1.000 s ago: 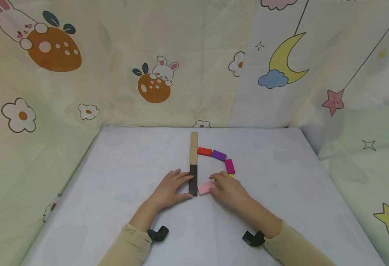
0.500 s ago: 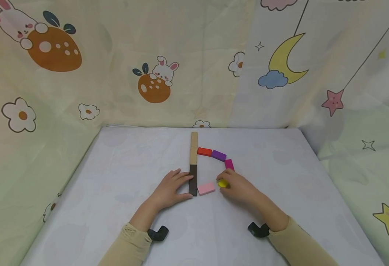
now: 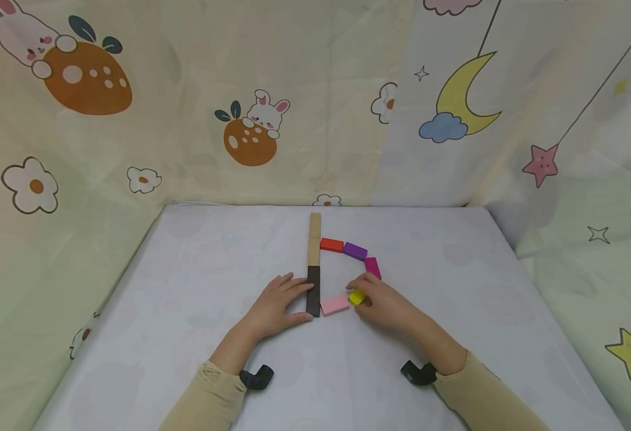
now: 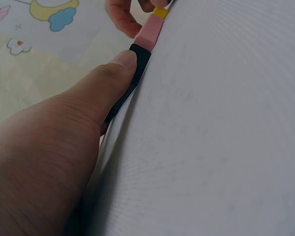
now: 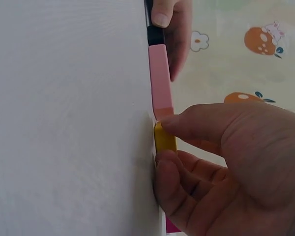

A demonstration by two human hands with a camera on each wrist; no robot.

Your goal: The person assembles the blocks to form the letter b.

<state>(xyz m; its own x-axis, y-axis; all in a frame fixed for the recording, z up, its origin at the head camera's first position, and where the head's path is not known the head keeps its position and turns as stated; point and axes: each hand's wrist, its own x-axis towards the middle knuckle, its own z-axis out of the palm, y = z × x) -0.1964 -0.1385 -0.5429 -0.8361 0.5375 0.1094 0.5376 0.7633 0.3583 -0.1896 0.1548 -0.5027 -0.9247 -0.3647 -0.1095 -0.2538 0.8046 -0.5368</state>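
Observation:
My right hand [image 3: 388, 302] pinches a yellow block [image 3: 357, 297] between thumb and fingers, right at the right end of a pink block [image 3: 334, 306]. In the right wrist view the thumb lies at the joint between the yellow block [image 5: 166, 138] and the pink one [image 5: 161, 78]. My left hand [image 3: 275, 308] rests with extended fingers on a black block [image 3: 314, 292], its thumb at the near end. From the left wrist view, that thumb touches the black block [image 4: 137, 66]. Past the right fingers lies a magenta block [image 3: 372, 267], partly covered by them.
Two natural wood blocks [image 3: 314, 239] continue the black one in a straight line toward the back. From them a red block [image 3: 331, 245] and a purple block [image 3: 355, 251] curve right to the magenta one. A printed cloth [image 3: 186, 120] hangs behind the white table [image 3: 213, 239].
My right hand has drawn back from over the pink block, taken the yellow block, and shifted it slightly left against the pink block's end. The left hand stays still.

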